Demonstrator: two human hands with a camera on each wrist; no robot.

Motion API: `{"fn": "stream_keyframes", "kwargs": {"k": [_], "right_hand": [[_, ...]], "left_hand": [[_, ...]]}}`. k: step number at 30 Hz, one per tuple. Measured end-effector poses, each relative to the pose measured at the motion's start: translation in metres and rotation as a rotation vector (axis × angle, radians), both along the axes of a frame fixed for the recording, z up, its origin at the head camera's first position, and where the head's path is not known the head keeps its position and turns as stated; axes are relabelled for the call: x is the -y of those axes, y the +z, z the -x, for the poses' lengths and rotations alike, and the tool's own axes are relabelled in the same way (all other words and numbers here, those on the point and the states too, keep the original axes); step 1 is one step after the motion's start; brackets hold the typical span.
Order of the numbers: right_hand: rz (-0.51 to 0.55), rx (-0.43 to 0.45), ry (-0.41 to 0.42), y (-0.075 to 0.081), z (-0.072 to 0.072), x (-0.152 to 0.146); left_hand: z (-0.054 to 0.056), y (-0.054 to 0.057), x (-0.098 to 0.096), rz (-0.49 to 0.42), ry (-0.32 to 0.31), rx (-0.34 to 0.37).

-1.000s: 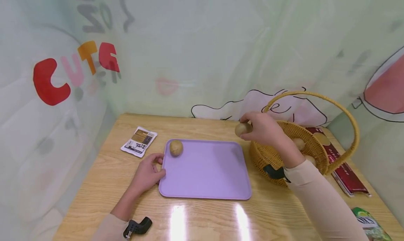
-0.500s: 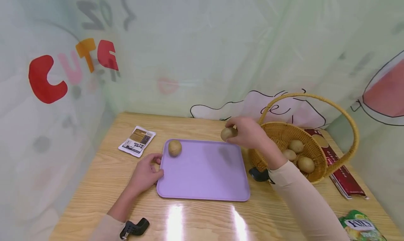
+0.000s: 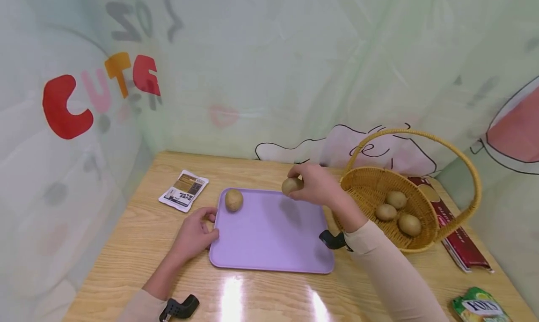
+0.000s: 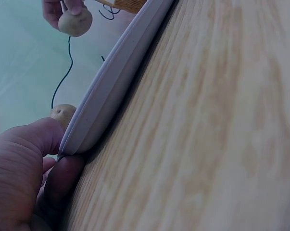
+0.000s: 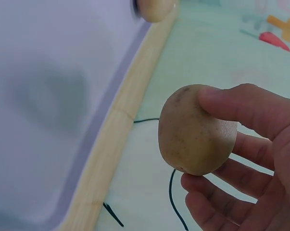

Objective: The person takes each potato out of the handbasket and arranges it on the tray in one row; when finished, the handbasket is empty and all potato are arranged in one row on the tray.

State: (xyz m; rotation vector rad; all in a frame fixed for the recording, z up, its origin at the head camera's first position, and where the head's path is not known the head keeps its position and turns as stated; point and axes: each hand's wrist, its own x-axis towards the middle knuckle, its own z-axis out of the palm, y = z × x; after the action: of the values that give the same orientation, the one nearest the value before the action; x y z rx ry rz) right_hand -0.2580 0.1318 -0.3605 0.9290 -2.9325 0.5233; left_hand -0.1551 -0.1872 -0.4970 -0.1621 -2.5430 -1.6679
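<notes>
My right hand [image 3: 317, 185] pinches a potato [image 3: 292, 186] above the far right part of a purple tray [image 3: 269, 237]. In the right wrist view, thumb and fingertips clasp that potato [image 5: 195, 132] from opposite sides. A second potato [image 3: 233, 200] lies in the tray's far left corner. At the tray's left edge is my left hand [image 3: 194, 233]. The left wrist view has its thumb over the rim [image 4: 101, 91] and a finger under it, gripping the tray. To the right, a wicker basket [image 3: 366, 181] with a tall handle holds several potatoes.
A white and brown packet [image 3: 184, 191] lies on the wooden table left of the tray. Behind the basket is a dark red package [image 3: 463, 242]; a green FOX'S bag [image 3: 480, 305] is at the near right. A printed curtain [image 3: 252, 78] hangs behind the table.
My right hand has carried its potato leftward from beside the basket to above the tray. More potatoes in the basket are now visible. My left hand stays at the tray's edge.
</notes>
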Motion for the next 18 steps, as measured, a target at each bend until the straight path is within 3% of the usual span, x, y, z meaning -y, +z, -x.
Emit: {"fn": "stream_keyframes", "kwargs": {"k": [18], "right_hand": [[0.002,0.058,0.058,-0.026,-0.002,0.041]], "left_hand": [[0.0,-0.003,0.0,0.001,0.005,-0.006]]}}
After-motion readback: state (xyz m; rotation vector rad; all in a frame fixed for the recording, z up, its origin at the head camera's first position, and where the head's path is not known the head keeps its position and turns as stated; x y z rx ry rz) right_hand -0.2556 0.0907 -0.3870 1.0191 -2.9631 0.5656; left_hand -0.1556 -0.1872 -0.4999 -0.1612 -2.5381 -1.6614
